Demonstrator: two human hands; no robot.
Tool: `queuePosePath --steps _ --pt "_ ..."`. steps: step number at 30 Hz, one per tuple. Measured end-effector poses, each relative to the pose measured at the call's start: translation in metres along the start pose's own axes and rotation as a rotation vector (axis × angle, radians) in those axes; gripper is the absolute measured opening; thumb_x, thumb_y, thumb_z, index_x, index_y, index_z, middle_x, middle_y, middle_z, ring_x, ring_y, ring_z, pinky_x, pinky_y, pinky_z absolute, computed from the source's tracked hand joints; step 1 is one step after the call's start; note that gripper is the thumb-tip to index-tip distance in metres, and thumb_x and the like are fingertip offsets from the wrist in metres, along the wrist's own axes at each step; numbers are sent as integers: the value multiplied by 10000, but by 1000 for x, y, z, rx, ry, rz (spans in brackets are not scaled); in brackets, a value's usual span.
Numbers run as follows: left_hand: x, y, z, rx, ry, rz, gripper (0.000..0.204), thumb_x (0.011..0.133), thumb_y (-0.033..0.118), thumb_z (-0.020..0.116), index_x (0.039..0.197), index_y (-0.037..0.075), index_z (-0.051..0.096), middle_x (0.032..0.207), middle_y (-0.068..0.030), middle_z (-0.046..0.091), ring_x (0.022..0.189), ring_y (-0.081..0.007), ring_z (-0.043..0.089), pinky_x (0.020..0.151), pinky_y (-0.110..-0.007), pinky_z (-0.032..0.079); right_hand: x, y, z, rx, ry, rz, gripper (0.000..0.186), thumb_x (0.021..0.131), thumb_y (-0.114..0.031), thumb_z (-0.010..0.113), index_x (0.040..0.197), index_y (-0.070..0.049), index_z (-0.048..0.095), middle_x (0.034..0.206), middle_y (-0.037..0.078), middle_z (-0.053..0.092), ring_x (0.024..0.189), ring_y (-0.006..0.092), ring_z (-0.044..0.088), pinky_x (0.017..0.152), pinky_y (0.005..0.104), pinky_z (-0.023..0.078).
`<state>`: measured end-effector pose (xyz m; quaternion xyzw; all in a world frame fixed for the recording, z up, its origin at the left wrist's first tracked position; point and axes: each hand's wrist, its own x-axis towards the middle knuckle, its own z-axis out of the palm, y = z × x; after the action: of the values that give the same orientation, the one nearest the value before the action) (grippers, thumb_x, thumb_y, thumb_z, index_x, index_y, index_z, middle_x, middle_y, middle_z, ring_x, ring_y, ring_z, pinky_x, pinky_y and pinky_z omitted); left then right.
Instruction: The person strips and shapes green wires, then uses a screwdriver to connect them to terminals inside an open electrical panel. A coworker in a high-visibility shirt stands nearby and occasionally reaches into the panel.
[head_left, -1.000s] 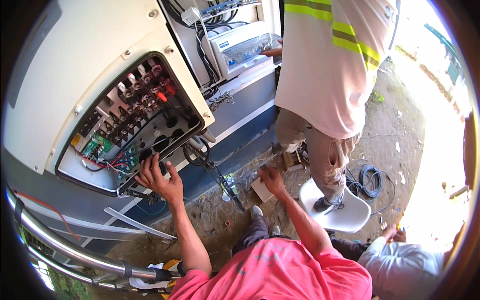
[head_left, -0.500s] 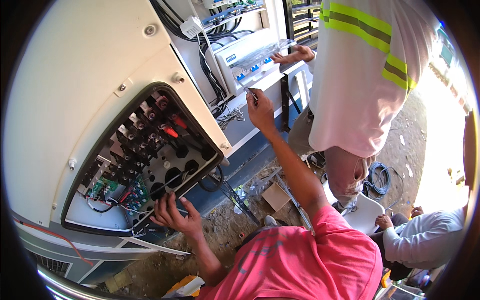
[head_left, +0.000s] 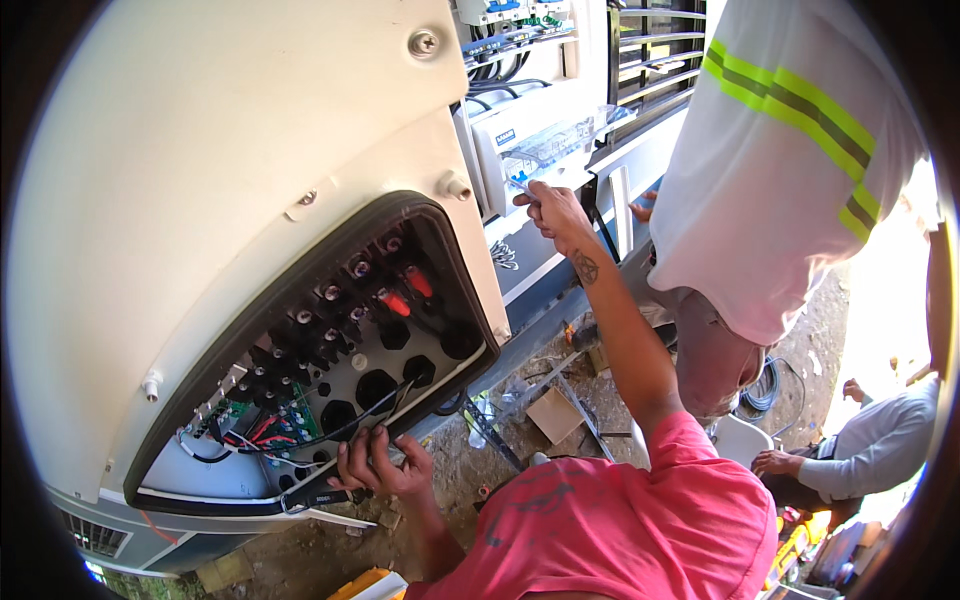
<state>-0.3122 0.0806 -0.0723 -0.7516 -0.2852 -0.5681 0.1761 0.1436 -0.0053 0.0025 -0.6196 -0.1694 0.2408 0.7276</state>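
Note:
My right hand (head_left: pixel 558 215) reaches out and is closed round a screwdriver (head_left: pixel 524 188). The screwdriver points at the blue switches of a white breaker box (head_left: pixel 490 150); whether its tip touches them is too small to tell. A clear cover (head_left: pixel 612 118) stands raised on that box. Lower left, my left hand (head_left: pixel 385 465) is at the bottom rim of a cream cabinet's open compartment (head_left: pixel 440 200). Its fingers curl round a slim black object (head_left: pixel 325 495) with a metal loop; its kind is unclear. Just above them runs a black cable (head_left: pixel 370 410).
Inside the compartment are black terminals, red-sleeved lugs (head_left: pixel 393 302) and a green circuit board (head_left: pixel 295 415). A person in a white reflective shirt (head_left: pixel 770 190) stands close on the right. Another person (head_left: pixel 880 440) sits beyond a white chair (head_left: pixel 740 440). Coiled cable (head_left: pixel 762 388) and cardboard (head_left: pixel 554 415) lie on the ground.
My view has shifted. The screwdriver is nearer the breaker switches. My left fingers, spread before, are now curled. The standing person's hand has left the clear cover and hangs lower.

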Motion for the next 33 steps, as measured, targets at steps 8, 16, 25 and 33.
queuePosePath --steps 8,16,25,33 --pt "-2 2 6 -21 51 15 241 1009 265 687 1204 126 720 1257 -89 681 1375 -403 544 1289 -672 79 -15 10 13 -536 278 -306 540 1084 -448 567 1030 27 819 812 185 750 796 344 720 830 449 563" --pt "-1 -1 8 -3 48 37 261 1053 304 677 1257 141 678 1243 -84 679 1381 -389 537 1276 -669 87 -12 13 15 -885 418 -668 444 1093 -353 647 832 -2 723 679 230 659 658 455 678 643 558 516" --pt "10 8 1 4 29 33 236 1033 268 701 1217 121 707 1218 -75 695 1313 -359 579 1218 -646 203 -10 11 3 -1128 329 -879 409 1122 -307 608 811 -44 633 603 188 633 559 426 663 554 548 520" --pt "16 13 -3 -31 54 29 220 1045 262 689 1178 95 738 1202 -89 722 1236 -325 631 1214 -608 227 -7 6 -5 -1318 198 -866 355 1132 -303 562 952 -19 675 754 193 727 705 404 736 680 555 591"
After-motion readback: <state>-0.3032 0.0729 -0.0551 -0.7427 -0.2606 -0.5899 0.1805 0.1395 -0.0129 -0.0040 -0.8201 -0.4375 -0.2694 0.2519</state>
